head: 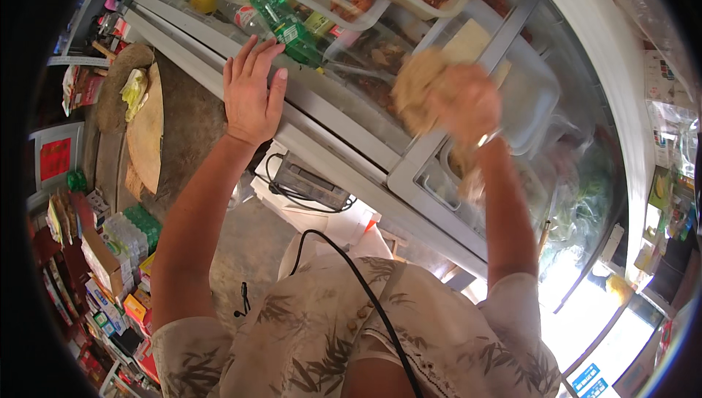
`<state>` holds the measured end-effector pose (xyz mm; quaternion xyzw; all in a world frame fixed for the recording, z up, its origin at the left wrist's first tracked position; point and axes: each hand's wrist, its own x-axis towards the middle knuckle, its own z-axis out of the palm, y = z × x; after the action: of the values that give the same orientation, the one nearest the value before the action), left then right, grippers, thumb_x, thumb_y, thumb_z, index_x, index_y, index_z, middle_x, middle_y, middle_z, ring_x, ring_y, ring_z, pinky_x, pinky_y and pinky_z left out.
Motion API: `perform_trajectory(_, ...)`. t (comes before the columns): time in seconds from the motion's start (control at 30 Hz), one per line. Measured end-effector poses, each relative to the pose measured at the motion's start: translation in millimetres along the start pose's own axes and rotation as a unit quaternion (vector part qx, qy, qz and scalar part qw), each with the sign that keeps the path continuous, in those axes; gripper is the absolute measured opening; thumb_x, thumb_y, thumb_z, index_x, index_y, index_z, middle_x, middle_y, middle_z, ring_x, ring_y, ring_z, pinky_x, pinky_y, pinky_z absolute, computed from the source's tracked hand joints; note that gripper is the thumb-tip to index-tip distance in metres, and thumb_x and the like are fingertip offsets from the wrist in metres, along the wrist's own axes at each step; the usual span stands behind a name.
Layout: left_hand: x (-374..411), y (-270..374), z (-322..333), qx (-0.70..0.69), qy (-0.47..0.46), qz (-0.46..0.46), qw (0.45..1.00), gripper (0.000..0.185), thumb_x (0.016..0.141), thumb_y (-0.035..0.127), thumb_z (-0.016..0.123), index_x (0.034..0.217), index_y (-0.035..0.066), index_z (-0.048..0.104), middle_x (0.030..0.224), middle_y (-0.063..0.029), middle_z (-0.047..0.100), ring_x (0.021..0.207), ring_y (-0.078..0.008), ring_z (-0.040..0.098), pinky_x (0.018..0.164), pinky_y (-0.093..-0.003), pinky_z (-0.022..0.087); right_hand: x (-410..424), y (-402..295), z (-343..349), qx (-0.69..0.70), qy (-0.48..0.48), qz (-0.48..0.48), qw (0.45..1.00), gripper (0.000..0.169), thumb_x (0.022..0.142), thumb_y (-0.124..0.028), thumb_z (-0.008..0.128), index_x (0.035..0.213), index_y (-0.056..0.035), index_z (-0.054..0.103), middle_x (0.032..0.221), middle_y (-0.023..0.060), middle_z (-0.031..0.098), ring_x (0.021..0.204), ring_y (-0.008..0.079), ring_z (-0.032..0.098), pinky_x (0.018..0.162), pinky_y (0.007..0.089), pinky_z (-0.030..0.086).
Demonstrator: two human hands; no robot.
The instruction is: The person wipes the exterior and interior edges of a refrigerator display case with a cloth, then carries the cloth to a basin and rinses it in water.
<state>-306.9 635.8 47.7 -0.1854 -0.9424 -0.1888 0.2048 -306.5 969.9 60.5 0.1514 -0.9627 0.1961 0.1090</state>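
My left hand [254, 93] lies flat, fingers spread, across the grey frame [323, 118] at the near side of a glass-topped display chest. Nothing is in it, and its fingertips reach onto the glass [351, 96]. In my right hand [470, 104] is a crumpled beige cloth [419, 90], pressed on or just over the glass near where two panes meet. Both hand and cloth are blurred. Under the glass, a green plastic bottle [288, 30] lies close to my left fingertips. Plastic tubs of reddish-brown food, one a long white tub [439, 5], show beyond.
A black device with a cable [310, 181] sits on a white box below the chest's front edge. At left, cut leafy greens [134, 93] lie beside a wooden board [147, 134]. Boxed goods [104, 261] crowd the lower left. A black cord [356, 277] crosses my shirt.
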Motion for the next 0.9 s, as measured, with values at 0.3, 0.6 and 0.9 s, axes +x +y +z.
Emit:
perform_trajectory(0.3, -3, -1, 0, -0.002, 0.006, -0.025, 1.000, 0.034, 0.092, 0.026, 0.047, 0.122, 0.009, 0.053, 0.128, -0.0094, 0.054, 0.127, -0.0348, 0.041, 0.102, -0.0526, 0.028, -67, -50, -73, 0.429, -0.061, 0.215, 0.875, 0.019, 0.078, -0.014, 0.064, 0.091, -0.0001, 0.065, 0.079, 0.0077, 0.063, 0.079, 0.0170, 0.059, 0.068, 0.0309, 0.047)
perform_trajectory(0.6, -6, 1, -1, 0.007, -0.007, -0.045, 0.999, 0.035, 0.095, 0.028, 0.044, 0.124, 0.010, 0.052, 0.131, -0.0095, 0.052, 0.130, -0.0355, 0.039, 0.105, -0.0534, 0.026, -57, 16, -121, 0.350, 0.227, 0.279, 0.865, 0.037, 0.090, -0.020, 0.060, 0.119, 0.0019, 0.058, 0.110, 0.0125, 0.063, 0.101, 0.0209, 0.059, 0.086, 0.0343, 0.048)
perform_trajectory(0.9, -9, -1, -4, -0.048, 0.040, -0.033, 0.997, 0.042, 0.092, 0.028, 0.047, 0.127, 0.006, 0.048, 0.133, -0.0136, 0.049, 0.128, -0.0373, 0.040, 0.102, -0.0545, 0.026, -11, -10, 11, -0.002, -0.061, -0.038, 0.997, 0.052, 0.078, -0.023, 0.069, 0.125, -0.0081, 0.053, 0.140, 0.0185, 0.039, 0.129, 0.0368, 0.039, 0.106, 0.0434, 0.036)
